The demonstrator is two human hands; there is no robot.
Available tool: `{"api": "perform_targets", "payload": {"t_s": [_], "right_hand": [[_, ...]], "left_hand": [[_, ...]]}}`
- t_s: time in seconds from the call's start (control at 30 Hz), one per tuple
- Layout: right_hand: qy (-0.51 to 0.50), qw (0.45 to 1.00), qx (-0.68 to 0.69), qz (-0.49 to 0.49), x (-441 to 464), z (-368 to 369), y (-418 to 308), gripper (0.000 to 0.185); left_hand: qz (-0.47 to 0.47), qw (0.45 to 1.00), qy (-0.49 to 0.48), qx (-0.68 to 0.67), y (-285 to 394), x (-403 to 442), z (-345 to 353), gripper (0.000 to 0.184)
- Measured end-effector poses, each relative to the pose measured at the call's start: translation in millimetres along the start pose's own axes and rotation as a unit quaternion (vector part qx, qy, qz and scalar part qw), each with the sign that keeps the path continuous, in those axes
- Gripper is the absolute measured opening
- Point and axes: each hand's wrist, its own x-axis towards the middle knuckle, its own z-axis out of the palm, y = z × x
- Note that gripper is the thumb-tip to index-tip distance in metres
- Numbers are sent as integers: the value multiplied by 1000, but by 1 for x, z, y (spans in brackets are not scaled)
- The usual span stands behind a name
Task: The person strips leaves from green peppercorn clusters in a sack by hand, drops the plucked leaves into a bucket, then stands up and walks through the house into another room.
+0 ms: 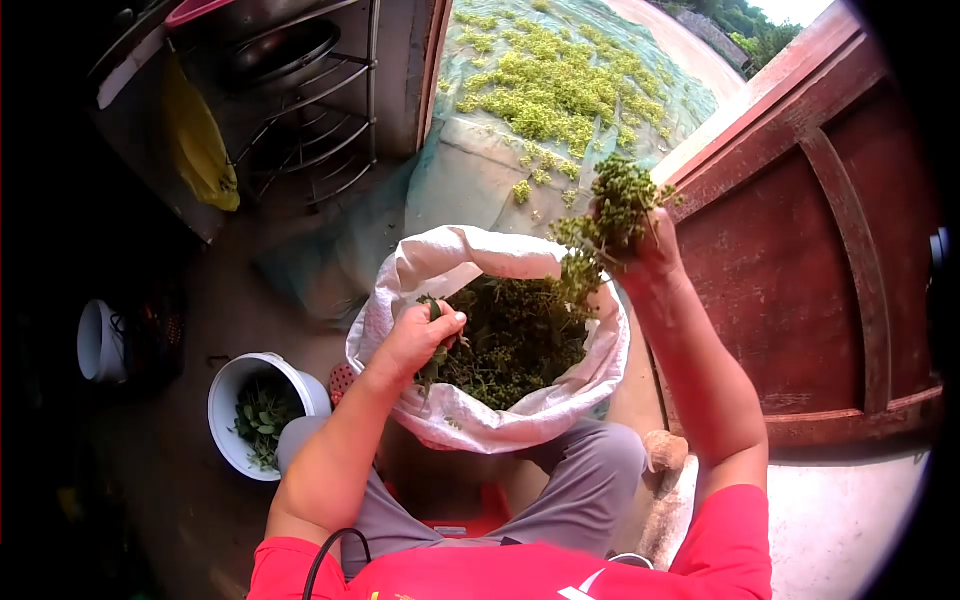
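Between my knees stands a white woven sack (500,430) with its rim rolled down, holding a heap of dark green clusters (520,340). My left hand (418,340) is closed over the sack's left side, with green leaves (432,308) poking out above and below the fingers. Out past the sack's right rim, my right hand (650,245) is raised and wrapped round a bunch of green clusters (622,205). Part of that bunch hangs down over the rim. To my left, a white bucket (222,440) contains loose green leaves (265,415).
Beyond the doorway, yellow-green clusters (560,85) lie spread on a green net (480,150). A red wooden door (770,250) stands at the right. A metal rack (345,130) with pans and a yellow bag (200,135) are at upper left. Another white bucket (98,340) sits far left.
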Motion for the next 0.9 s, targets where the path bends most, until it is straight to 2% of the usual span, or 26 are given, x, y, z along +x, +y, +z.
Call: {"api": "perform_targets", "payload": {"t_s": [0.03,0.07,0.1,0.13,0.17,0.2,0.23,0.3,0.37,0.4,0.47,0.53,0.6,0.63,0.67,0.7,0.77,0.83,0.9], "right_hand": [[-51,997,-19,-54,59,-16,-41,20],[-8,937,-256,-238,88,5,-87,26],[-9,946,-182,-266,100,39,-135,37],[-25,898,-308,-313,101,60,-177,48],[57,843,-422,-327,116,60,-214,66],[99,848,-434,-288,132,52,-242,67],[269,820,-469,-187,91,125,-212,68],[119,816,-504,-258,141,48,-241,63],[84,797,-535,-266,120,52,-185,42],[29,815,-544,-197,109,49,-156,46],[-33,852,-515,-90,81,45,-87,35],[-133,870,-470,67,41,41,-27,31],[-231,837,-470,157,2,29,26,28],[-279,786,-531,152,-20,31,42,27],[-318,775,-528,135,-34,20,64,26],[-326,792,-500,132,-46,10,81,26],[-275,809,-496,157,-63,2,93,26],[-219,860,-431,162,-66,-18,108,25],[-138,871,-459,113,-71,-21,116,24]], "left_hand": [[6,1000,-4,-6,1,2,-2,19],[-3,1000,-2,-23,3,2,-1,20],[2,1000,-3,-22,2,4,-2,18],[3,1000,4,-30,5,4,-1,17],[2,999,12,-40,7,3,0,17],[0,999,12,-42,10,2,1,17],[3,999,13,-29,13,1,2,17],[5,1000,16,-20,14,1,-1,17],[25,999,21,-30,12,5,-1,17],[28,999,18,-30,15,5,0,17],[-43,990,7,-134,23,-1,-2,17],[-41,985,-11,-167,22,-3,-4,17],[-42,978,-25,-201,24,-5,-7,17],[-41,972,-28,-228,25,-6,-8,16],[-42,966,-31,-255,27,-7,-8,16],[-42,958,-34,-281,27,-8,-9,16],[-46,953,-31,-298,23,-9,-8,15],[-42,949,-23,-310,22,-5,-8,15],[-29,951,-43,-304,17,0,-10,19]]}}
